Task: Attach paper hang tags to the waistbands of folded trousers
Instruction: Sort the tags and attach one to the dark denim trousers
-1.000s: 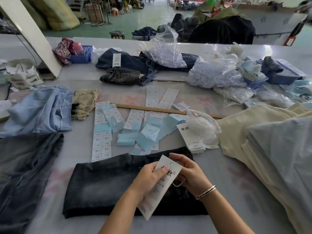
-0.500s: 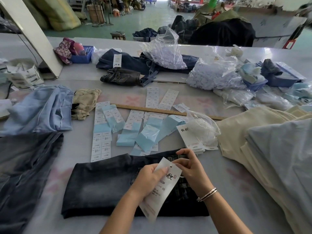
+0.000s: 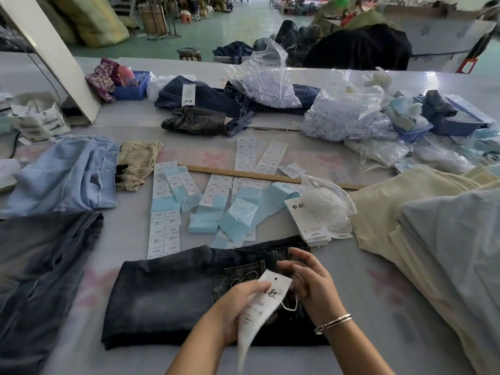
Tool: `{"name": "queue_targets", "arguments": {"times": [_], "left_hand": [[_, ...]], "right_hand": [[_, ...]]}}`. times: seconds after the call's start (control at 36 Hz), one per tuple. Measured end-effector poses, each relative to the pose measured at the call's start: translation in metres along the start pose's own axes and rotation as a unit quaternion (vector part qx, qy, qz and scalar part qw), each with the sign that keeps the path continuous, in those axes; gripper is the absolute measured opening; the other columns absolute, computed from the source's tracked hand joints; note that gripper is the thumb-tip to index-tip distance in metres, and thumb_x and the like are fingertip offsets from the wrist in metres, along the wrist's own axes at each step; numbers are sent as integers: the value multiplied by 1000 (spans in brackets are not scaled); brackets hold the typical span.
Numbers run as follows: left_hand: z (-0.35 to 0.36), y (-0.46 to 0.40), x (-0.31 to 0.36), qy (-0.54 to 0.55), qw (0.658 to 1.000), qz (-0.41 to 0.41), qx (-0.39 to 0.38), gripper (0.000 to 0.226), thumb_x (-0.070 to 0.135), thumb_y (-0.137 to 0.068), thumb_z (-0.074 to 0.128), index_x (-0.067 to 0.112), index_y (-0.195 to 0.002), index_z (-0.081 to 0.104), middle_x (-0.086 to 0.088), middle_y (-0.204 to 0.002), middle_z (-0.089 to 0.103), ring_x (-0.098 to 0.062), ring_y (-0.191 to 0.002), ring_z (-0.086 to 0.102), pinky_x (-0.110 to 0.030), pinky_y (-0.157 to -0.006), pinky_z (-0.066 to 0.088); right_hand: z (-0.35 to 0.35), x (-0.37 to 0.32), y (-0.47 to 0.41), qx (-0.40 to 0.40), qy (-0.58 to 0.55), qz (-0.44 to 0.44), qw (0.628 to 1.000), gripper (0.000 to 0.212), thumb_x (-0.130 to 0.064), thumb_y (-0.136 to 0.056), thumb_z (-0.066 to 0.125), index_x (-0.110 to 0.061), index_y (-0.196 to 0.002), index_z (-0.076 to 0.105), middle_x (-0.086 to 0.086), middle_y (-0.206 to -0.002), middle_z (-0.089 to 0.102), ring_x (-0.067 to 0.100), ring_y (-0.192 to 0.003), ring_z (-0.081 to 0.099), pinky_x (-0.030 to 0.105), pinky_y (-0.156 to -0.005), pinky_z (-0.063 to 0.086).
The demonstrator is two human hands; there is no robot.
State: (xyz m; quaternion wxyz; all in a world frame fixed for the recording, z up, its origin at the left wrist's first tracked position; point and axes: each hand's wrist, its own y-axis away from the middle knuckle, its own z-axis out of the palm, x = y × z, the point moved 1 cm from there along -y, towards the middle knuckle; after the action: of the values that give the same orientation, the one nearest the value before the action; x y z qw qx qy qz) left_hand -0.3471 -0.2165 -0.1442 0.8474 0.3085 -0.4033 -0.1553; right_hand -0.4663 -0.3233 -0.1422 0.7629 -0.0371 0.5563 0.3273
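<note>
So the dark faded denim trousers (image 3: 173,299) are folded flat on the tabletop, waistband end off to the right with a stitched back pocket showing. The long white paper hang tag (image 3: 259,304) with black lettering hangs tilted above that end, punched hole at top, a thin white string loop (image 3: 290,307) beside it.

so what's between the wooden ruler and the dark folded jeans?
Head view: size-sticker sheets and pale blue strips lie on the table between the wooden ruler and the dark folded jeans.
</note>
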Motion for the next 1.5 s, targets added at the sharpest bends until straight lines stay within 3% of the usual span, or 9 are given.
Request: {"name": "queue_targets", "arguments": {"times": [0.14,0.33,0.5,0.58,0.69,0.89,1.14,1.39,1.5], "left_hand": [[8,-5,-9,164,983,-61,-59,37,28,-88,53,0,-100,75,-22,-123,63,-36,-101,65,-45,-83,55],[4,-25,-11,307,951,35,-27,29,22,-86,58,-1,-87,76,-10,-93,74,-22,-81,73,-38,-79,56],[3,-14,-1,27,993,106,-46,31,28,-82,68,4,-101,75,-11,-83,69,-18,-66,65,-27,-60,53],[5,-7,6,-62,990,113,-58,28,30,-80,65,8,-93,76,-13,-84,71,-20,-69,67,-26,-61,52],[4,-4,10,-146,981,120,-50,35,31,-81,64,2,-99,72,-21,-97,71,-30,-84,66,-31,-72,54],[6,-1,13,-193,973,119,-39,36,36,-81,64,5,-99,73,-20,-101,72,-27,-83,67,-32,-74,54],[3,5,14,-228,966,111,-54,26,39,-83,62,16,-92,73,-7,-91,73,-17,-77,68,-27,-71,52],[2,4,21,-288,942,172,20,22,44,-83,56,23,-84,62,8,-77,65,-8,-70,61,-22,-70,47],[3,0,21,-329,925,188,36,19,37,-96,55,26,-82,63,9,-76,67,-6,-69,63,-20,-69,49]], "right_hand": [[6,0,-4,-12,-115,-12,993,37,15,-86,32,0,-107,59,14,-70,63,9,-35,32,18,-39,37],[-6,3,2,23,-91,-6,996,37,16,-87,35,-1,-96,66,10,-72,58,7,-37,33,21,-43,38],[-6,7,13,-13,157,69,985,24,-12,-95,53,-9,-84,74,6,-61,62,9,-40,38,19,-39,31],[-1,4,16,-49,151,85,984,36,-11,-94,55,-11,-62,70,3,-50,55,9,-39,36,19,-39,29],[-1,-4,15,-55,160,95,981,21,1,-88,59,-5,-72,71,11,-57,61,13,-42,51,19,-40,38],[2,-9,12,-59,193,90,975,11,-3,-86,64,-8,-78,71,13,-69,66,22,-59,61,29,-56,49],[5,-9,12,-86,139,79,983,10,-9,-85,62,-3,-77,64,8,-63,64,15,-51,59,21,-46,48],[-13,5,9,-48,3,105,993,12,-16,-75,67,-8,-72,58,-1,-49,34,7,-36,26,18,-34,27],[-10,7,10,-58,19,95,994,12,-18,-75,66,-10,-68,65,9,-56,48,10,-38,33,17,-33,29]]}}
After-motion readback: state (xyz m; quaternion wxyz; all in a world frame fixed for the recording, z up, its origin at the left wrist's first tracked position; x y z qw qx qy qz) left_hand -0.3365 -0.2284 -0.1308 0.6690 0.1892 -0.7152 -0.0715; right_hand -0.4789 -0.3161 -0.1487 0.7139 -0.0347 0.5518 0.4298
